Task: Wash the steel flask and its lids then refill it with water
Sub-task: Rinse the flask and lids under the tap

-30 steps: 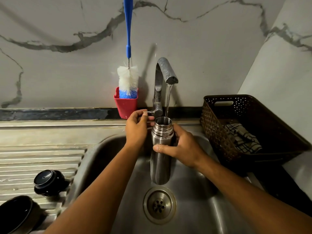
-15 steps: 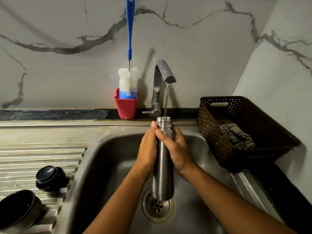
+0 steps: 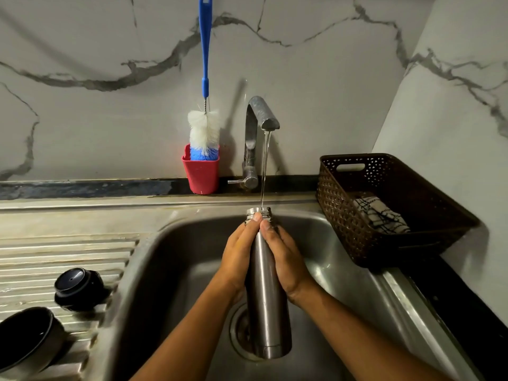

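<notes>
A slim, cylindrical steel flask (image 3: 268, 312) stands upright and uncapped over the basin of the stainless steel sink (image 3: 176, 270), its base above the round drain (image 3: 239, 328). It is clasped from both sides. The left hand (image 3: 239, 257) presses its palm to the flask's left side and the right hand (image 3: 286, 259) to its right side. Both thumbs lie up the neck with their tips side by side just under the threaded mouth, and the other fingers pass round the far side, mostly hidden. A thin stream of water (image 3: 265, 166) falls from the curved grey metal tap (image 3: 257, 127) onto the rim of the open mouth.

On the ribbed steel draining board (image 3: 55, 257) to the left sit a round black stopper lid (image 3: 78, 288) and, nearer the corner, a dark cup-shaped lid (image 3: 26, 339), close together. Against the grey-veined marble wall, left of the tap, a red plastic holder (image 3: 201, 174) keeps a blue-handled bottle brush (image 3: 204, 130) with white and blue bristles. On the counter to the right stands a brown woven plastic basket (image 3: 357, 237) with a folded checked cloth (image 3: 380, 215) inside
</notes>
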A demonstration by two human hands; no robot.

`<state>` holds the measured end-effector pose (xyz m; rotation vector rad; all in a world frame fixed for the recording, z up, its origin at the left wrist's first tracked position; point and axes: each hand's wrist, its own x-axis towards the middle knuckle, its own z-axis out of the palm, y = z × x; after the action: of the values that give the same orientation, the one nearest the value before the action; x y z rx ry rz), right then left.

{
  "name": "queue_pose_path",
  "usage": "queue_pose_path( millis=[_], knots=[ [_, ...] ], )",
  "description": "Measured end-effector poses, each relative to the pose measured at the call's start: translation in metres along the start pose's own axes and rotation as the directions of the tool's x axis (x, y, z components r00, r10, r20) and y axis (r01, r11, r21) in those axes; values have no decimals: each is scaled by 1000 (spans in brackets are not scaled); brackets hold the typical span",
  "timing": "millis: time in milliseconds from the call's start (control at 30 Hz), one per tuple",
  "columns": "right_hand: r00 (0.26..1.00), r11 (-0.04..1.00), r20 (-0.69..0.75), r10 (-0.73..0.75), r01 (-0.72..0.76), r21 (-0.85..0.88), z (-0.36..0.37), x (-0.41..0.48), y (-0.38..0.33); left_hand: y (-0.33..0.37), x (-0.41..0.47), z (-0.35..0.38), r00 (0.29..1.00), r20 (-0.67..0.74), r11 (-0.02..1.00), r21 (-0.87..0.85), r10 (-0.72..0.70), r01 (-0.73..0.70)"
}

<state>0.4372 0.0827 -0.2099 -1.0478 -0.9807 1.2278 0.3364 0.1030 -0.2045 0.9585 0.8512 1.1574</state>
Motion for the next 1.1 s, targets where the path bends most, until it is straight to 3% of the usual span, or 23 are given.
queue_pose_path(
  millis=[100,200,333,700,967,1100],
  knots=[
    [998,998,-60,-38,35,-51,3,-4,4,-9,2,1,992,-92,995,57,82,-77],
    [990,977,-120,-69,43,-211,5,-5,12,-17,1,4,973,-164,981,131,161,-141],
    [973,932,-179,-144,72,-356,3,-4,21,-26,0,6,967,-177,976,150,184,-158],
    [959,903,-185,-213,121,-412,2,-5,24,-31,-2,4,961,-143,966,145,236,-215],
    [987,932,-97,-131,89,-351,4,-10,21,-27,0,2,953,-262,986,109,151,-127],
    [982,913,-159,-105,32,-406,6,-7,19,-25,4,3,961,-238,989,71,142,-129]
  ],
)
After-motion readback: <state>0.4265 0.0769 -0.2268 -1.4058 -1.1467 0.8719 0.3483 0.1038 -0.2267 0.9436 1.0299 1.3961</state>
